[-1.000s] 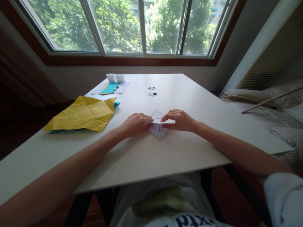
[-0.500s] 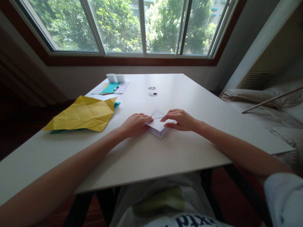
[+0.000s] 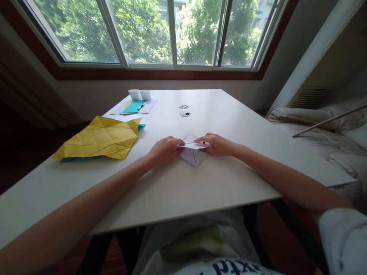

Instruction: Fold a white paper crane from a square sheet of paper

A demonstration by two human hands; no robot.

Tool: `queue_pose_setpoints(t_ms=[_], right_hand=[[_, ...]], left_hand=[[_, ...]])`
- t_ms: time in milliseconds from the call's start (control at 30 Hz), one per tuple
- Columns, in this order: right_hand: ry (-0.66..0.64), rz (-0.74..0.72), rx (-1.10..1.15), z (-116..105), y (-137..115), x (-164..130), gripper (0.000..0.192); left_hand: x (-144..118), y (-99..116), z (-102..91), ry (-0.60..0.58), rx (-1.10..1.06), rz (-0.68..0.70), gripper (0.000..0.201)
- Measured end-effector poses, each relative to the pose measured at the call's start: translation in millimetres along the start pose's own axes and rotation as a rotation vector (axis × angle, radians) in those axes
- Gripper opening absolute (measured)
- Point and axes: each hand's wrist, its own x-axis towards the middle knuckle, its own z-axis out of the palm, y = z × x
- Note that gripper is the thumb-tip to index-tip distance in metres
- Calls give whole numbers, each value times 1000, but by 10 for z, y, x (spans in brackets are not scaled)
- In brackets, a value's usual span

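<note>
A small piece of folded white paper (image 3: 193, 156) lies on the white table (image 3: 177, 194) in front of me, one corner pointing toward me. A crease runs down its near part, and its upper layer is folded back. My left hand (image 3: 166, 149) grips the paper's left edge, fingers closed. From the right, my right hand (image 3: 215, 145) pinches the folded layer between thumb and fingers. The fingertips partly cover both sides of the paper.
To the left lies a creased yellow sheet (image 3: 100, 138) over a teal one (image 3: 141, 126). Farther back are teal paper (image 3: 134, 106), a pen (image 3: 141, 105) and two white cup-like containers (image 3: 140, 94). Round table inserts (image 3: 185, 114) sit beyond my hands.
The near flap of the white paper has been lifted and folded away from me, baring the creased layer below. My right hand has closed from a looser pose onto the fold.
</note>
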Motion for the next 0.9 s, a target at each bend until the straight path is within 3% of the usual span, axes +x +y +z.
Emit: queue_pose_setpoints(t_ms=[133,300,600,900], right_hand=[[-45,78,-86,-27,-49,37,26],[-38,222,-199,-48,-91,72,31],[34,297,13,-69,-148,50,18],[82,402,50,-48,-117,54,24]], left_hand=[[30,14,-12,-2,-77,-48,29],[63,28,-20,-4,-120,-65,23],[99,125,-11,48,-200,-182,33],[60,143,-61,103,-275,-203,40]])
